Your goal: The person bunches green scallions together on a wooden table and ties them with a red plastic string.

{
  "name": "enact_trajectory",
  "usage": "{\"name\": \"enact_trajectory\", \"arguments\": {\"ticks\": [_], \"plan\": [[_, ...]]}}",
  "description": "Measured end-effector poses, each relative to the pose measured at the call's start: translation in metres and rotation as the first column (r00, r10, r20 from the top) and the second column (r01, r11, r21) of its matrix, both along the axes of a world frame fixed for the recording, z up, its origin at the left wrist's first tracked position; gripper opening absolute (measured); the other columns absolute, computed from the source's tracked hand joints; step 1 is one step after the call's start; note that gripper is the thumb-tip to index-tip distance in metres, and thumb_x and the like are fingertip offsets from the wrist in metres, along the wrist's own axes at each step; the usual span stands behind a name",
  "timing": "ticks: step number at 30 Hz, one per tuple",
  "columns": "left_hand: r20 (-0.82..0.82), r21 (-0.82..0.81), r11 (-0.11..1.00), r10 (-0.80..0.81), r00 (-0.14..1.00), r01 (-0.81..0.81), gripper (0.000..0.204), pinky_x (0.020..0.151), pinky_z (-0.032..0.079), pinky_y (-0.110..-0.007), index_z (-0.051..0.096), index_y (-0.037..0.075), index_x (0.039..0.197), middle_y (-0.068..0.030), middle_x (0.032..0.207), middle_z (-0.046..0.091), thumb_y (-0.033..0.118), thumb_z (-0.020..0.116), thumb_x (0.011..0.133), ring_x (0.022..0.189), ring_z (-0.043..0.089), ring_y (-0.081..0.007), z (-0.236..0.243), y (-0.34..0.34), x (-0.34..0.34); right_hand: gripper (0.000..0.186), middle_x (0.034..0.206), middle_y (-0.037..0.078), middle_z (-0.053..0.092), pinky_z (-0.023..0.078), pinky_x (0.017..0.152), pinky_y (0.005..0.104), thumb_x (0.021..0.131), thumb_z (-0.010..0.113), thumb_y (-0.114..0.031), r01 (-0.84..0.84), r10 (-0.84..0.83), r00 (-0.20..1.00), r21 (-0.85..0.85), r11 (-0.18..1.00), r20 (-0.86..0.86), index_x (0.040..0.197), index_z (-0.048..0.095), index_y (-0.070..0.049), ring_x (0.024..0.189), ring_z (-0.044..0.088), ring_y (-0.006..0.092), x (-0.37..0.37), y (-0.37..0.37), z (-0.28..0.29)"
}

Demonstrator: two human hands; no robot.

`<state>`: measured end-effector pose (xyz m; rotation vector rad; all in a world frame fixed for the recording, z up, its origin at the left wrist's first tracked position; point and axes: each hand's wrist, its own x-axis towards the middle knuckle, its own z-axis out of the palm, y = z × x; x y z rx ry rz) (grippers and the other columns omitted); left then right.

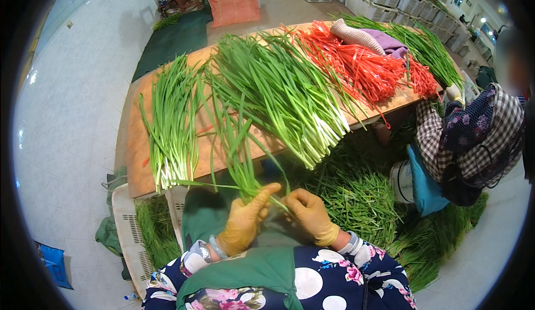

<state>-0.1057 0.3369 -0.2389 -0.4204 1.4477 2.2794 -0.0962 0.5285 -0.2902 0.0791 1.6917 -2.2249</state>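
Note:
My left hand [245, 223], in a yellow glove, is closed round a small bunch of long green leafy stalks [239, 159], whose tops lean onto the wooden table's edge. My right hand [312, 218], also gloved in yellow, pinches the stalk ends just to the right of it. A pile of trimmed stalks [167, 123] lies on the table [139, 170] to the left, and a larger pile [278, 90] in the middle. Red plastic ties [370, 73] lie at the right, partly under a purple and checked cloth [384, 42].
A person [473, 131] in checked sleeves is at my right, a gloved hand at more greens on the table. Loose greens [356, 209] heap below. A white crate [125, 226] stands at left, a blue bag [53, 262] on the tiled floor. Stacked crates [373, 6] stand behind.

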Motion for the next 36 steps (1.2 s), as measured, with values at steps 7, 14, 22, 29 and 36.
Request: {"name": "enact_trajectory", "arguments": {"ticks": [7,14,22,29,36], "plan": [[-0.107,0.178,0.982,0.074,0.991,-0.054,0.033,0.090,0.052,-0.036,0.067,0.003,0.097,-0.0087,0.119,0.067,0.033,0.055,0.106,0.098,0.066,-0.0205,0.003,-0.023,-0.021,0.028,0.078,0.015,0.068,0.054,0.062,0.0476,0.094,0.063,-0.035,-0.295,0.217,0.904,0.906,-0.303,0.367,0.090,0.066,-0.008,0.070,0.069,0.0369,0.011,0.101,0.019],[-0.045,0.582,0.812,-0.005,0.999,0.031,0.027,0.060,0.037,-0.027,0.059,0.006,0.105,-0.0007,0.081,0.048,0.032,0.052,0.107,0.061,0.040,-0.0097,0.019,-0.035,-0.035,0.028,0.074,0.010,0.060,0.048,0.056,0.0427,0.085,0.076,-0.033,0.664,0.588,0.560,0.741,0.105,-0.584,0.095,0.062,-0.010,0.062,0.061,0.0300,-0.043,0.026,0.104],[-0.026,0.539,0.841,-0.026,0.999,0.036,0.039,0.058,0.041,-0.023,0.060,0.001,0.129,-0.0017,0.088,0.059,0.031,0.057,0.105,0.069,0.052,-0.0102,0.017,-0.043,-0.039,0.019,0.067,0.008,0.052,0.046,0.050,0.0408,0.086,0.067,-0.020,0.620,0.746,0.397,0.756,0.212,-0.535,0.078,0.052,-0.012,0.056,0.057,0.0261,-0.066,0.001,0.092],[-0.146,0.355,0.912,-0.163,0.976,0.205,0.041,0.091,0.053,-0.032,0.059,-0.004,0.127,-0.0079,0.100,0.069,0.030,0.057,0.105,0.101,0.067,-0.0197,-0.006,-0.025,-0.042,0.031,0.068,0.009,0.056,0.048,0.053,0.0395,0.090,0.071,-0.037,0.298,0.765,0.505,0.912,0.280,-0.400,0.083,0.057,-0.010,0.058,0.060,0.0279,-0.035,-0.023,0.101],[-0.168,0.460,0.881,-0.037,0.985,0.111,0.037,0.079,0.052,-0.036,0.060,0.000,0.123,0.0021,0.079,0.051,0.033,0.053,0.107,0.073,0.056,-0.0139,0.011,-0.043,-0.041,0.032,0.067,0.012,0.059,0.048,0.054,0.0442,0.086,0.075,-0.029,0.595,0.606,0.662,0.801,-0.064,-0.442,0.073,0.055,-0.009,0.060,0.061,0.0341,-0.082,0.009,0.091]]}}
